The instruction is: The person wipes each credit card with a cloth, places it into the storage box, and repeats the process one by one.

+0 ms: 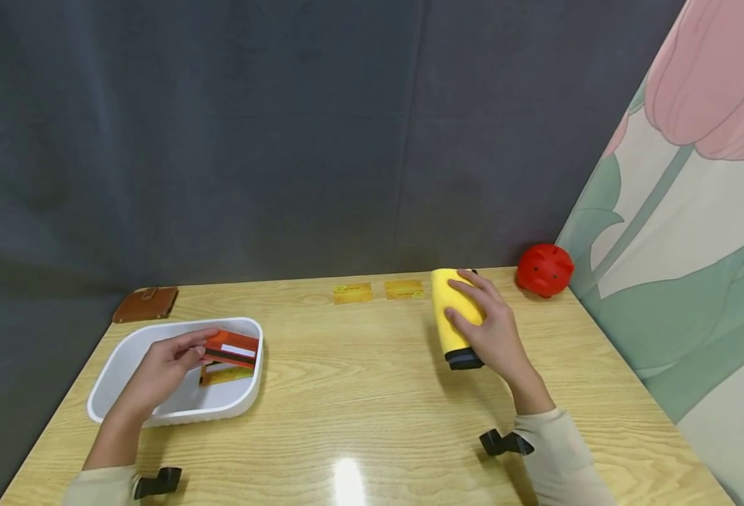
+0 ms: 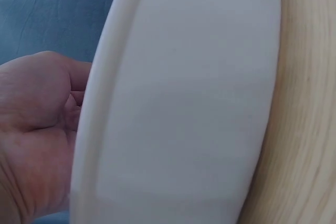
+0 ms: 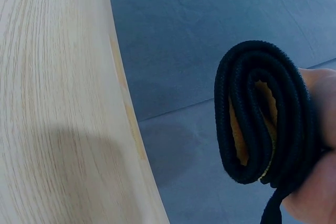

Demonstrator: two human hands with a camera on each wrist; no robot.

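Over the white plastic bin (image 1: 250, 400), my left hand (image 1: 157, 372) pinches an orange-red bank card (image 1: 235, 346) by its left end. A yellow card (image 1: 227, 377) lies on the bin's bottom, partly under the red one in this view. My right hand (image 1: 497, 334) grips a rolled yellow cloth (image 1: 449, 320) with a black border, held above the table. The right wrist view shows the roll's layered black end (image 3: 228, 124), with the thumb and fingers (image 3: 315, 192) around its side. In the left wrist view the bin's wall (image 2: 184, 103) hides the left fingertips.
Two yellow cards (image 1: 353, 293) lie side by side at the table's back edge. A brown leather wallet (image 1: 147, 303) sits behind the bin, at the back left. At the back right corner stands a red piggy bank (image 1: 544, 270). A dark curtain (image 1: 283, 140) hangs behind the table.
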